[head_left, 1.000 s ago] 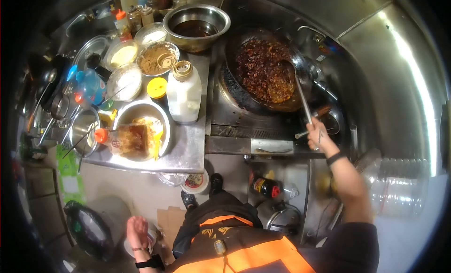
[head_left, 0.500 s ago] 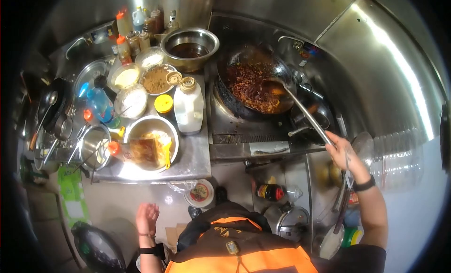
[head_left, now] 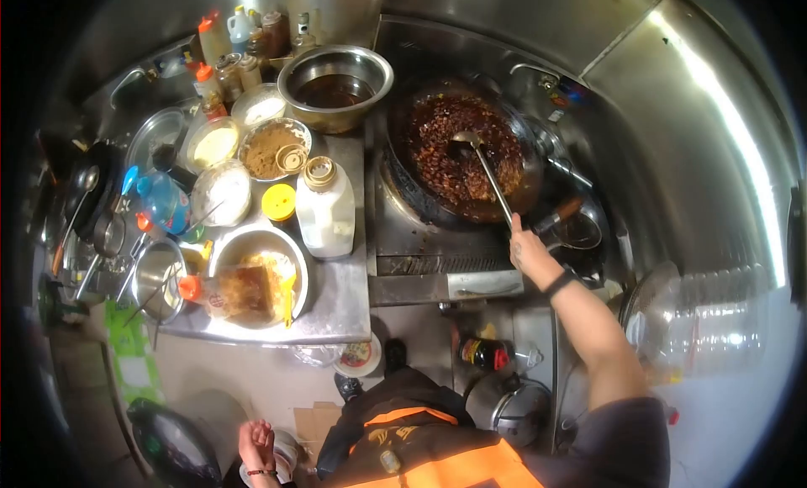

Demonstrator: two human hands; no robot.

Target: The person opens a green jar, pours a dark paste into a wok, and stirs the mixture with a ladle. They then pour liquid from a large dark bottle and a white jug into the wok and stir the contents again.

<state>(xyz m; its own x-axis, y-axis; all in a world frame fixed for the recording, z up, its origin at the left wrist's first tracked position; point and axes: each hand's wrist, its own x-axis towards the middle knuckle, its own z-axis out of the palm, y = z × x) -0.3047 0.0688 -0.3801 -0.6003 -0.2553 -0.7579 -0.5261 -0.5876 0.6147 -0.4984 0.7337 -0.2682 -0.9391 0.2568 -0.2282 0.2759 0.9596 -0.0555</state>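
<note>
My right hand [head_left: 531,251] is closed round the long handle of a metal ladle [head_left: 491,172]. The ladle's bowl rests in a dark red, chunky sauce [head_left: 437,152] that fills much of the wok [head_left: 403,189] on the stove. Low on the left, beside my body, hangs my left hand [head_left: 256,446], its fingers curled and nothing visible in them. It touches nothing on the counter.
Left of the stove, a steel counter [head_left: 340,316] carries a large steel bowl of dark liquid [head_left: 336,110], a white jug [head_left: 326,211], powder bowls and a bowl with a bottle [head_left: 239,293] lying across it. Clear plastic bottles [head_left: 710,324] stand right. A lidded pot [head_left: 513,408] sits below.
My right hand has moved left and forward, carrying the ladle's bowl from the wok's right side toward its upper middle. My left hand has dropped lower and its fingers have curled.
</note>
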